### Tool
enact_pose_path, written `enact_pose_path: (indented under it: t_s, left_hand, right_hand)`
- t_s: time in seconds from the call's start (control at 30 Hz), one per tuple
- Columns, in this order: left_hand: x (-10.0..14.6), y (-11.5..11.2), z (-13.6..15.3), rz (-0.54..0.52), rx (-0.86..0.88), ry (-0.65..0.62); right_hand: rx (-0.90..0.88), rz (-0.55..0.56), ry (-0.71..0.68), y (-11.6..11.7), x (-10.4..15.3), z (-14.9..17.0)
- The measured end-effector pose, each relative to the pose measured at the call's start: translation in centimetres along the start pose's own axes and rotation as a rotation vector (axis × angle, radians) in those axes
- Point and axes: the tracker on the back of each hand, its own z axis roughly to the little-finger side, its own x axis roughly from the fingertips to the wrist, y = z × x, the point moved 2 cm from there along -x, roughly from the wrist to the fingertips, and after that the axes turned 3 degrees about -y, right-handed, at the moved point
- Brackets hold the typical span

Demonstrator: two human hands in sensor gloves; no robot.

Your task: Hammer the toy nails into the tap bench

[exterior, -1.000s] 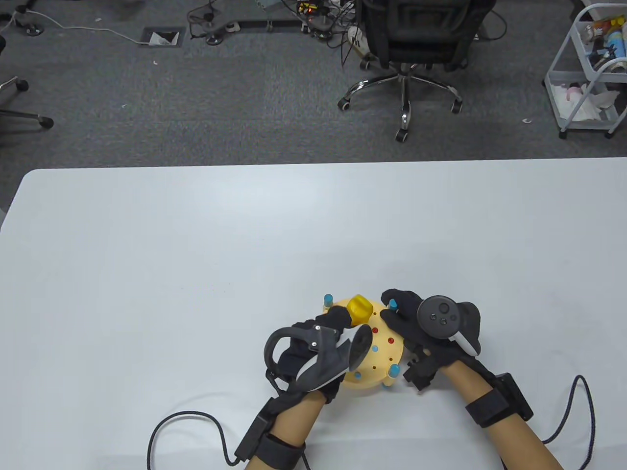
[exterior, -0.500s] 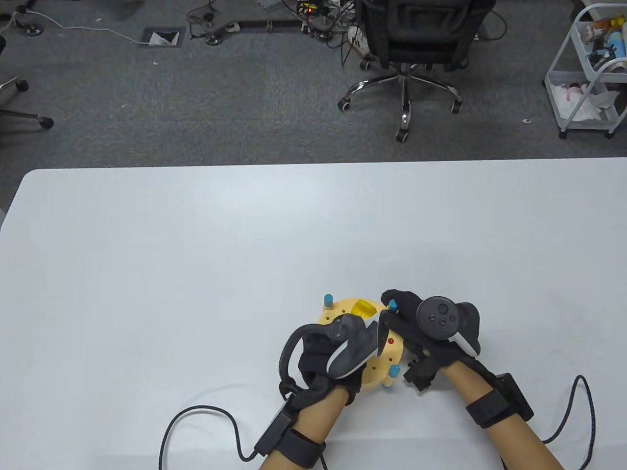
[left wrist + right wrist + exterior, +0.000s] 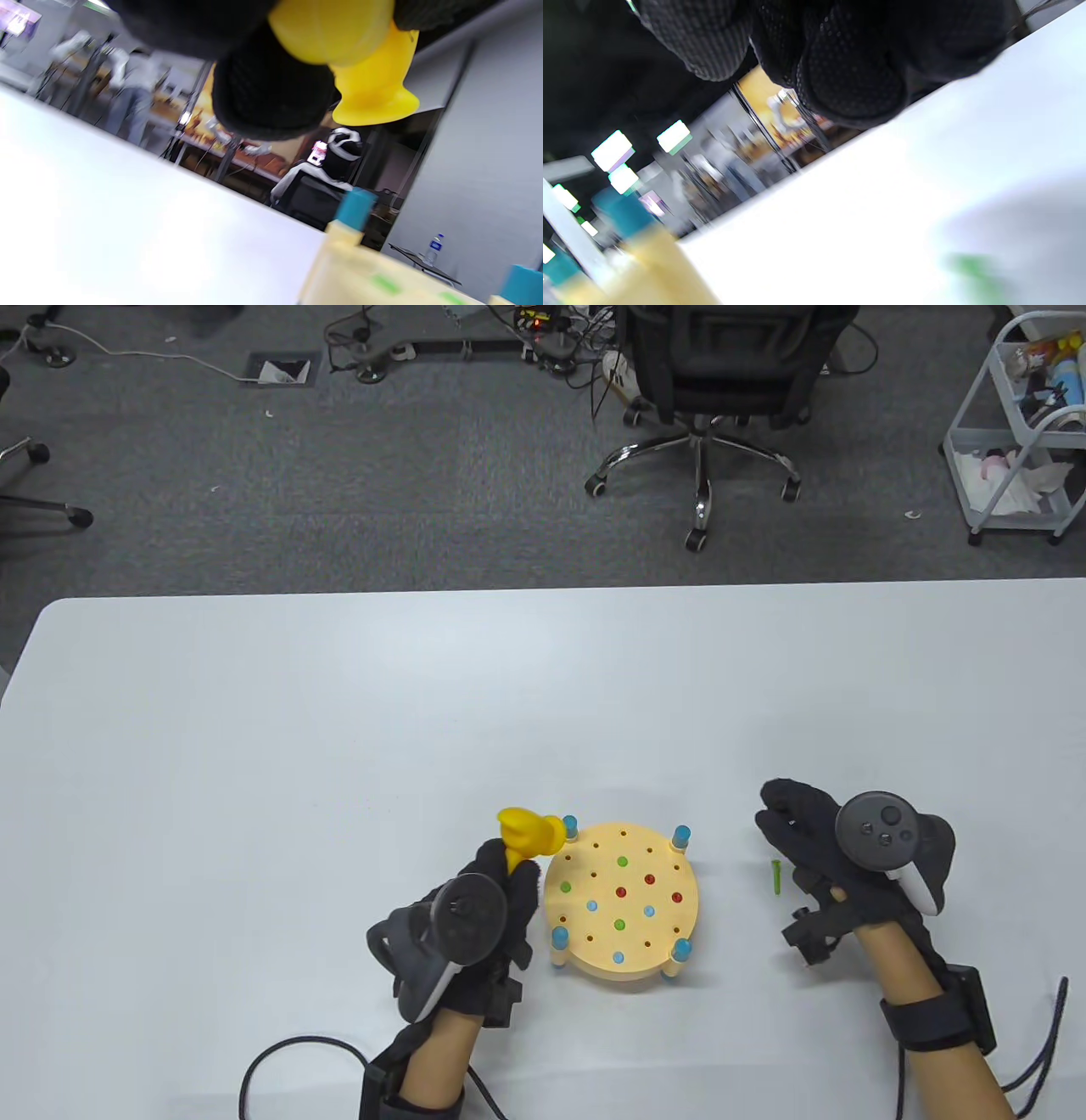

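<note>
the tap bench (image 3: 622, 909), a round wooden disc on blue-capped legs, sits on the white bench (image 3: 339, 746) toward six o'clock. the left hand (image 3: 475, 925) at its nine o'clock grips the yellow hammer (image 3: 528, 833), head raised just beside the disc's rim at ten o'clock. the right hand (image 3: 836, 865) hovers at three o'clock, fingers loosely curled and holding nothing, beside a green nail (image 3: 775, 877) lying flat.
</note>
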Motion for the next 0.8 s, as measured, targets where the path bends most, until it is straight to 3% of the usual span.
enact_pose_path:
  t_s: [0.07,0.13,0.23,0.3,0.33,0.4,0.53,0.8]
  left_hand:
    - [-0.6,-0.4,1.8,0.089,0.066,0.038]
    - [-0.9,-0.2,2.8,0.056,0.136,0.07]
    - [-0.6,-0.1,2.7,0.054,0.124,0.058]
    - [-0.4,-0.1,2.3,0.05,0.105,0.036]
    - [-0.4,-0.1,2.1,0.052,0.099,0.028]
    - [-0.3,0.0,1.7,0.048,0.097,0.008]
    - [-0.1,0.1,1.8,0.05,0.124,0.008]
    - [-0.1,0.1,1.9,0.062,0.14,0.003]
  right_hand:
    - [0.155,-0.042,0.03,1.2,0.5,0.9]
    - [0.349,-0.093,0.069,2.9,0.9,1.0]
    - [0.462,-0.085,0.021,5.4,0.8,-0.4]
    - [0.557,-0.214,-0.001,6.9,0.7,-1.4]
    - [0.605,-0.196,0.0,6.9,0.8,-1.9]
    - [0.573,-0.183,-0.095,7.4,1.0,-3.0]
    - [0.639,-0.216,-0.158,7.8,1.3,-3.3]
    - [0.696,-0.25,-0.131,8.2,1.2,-3.0]
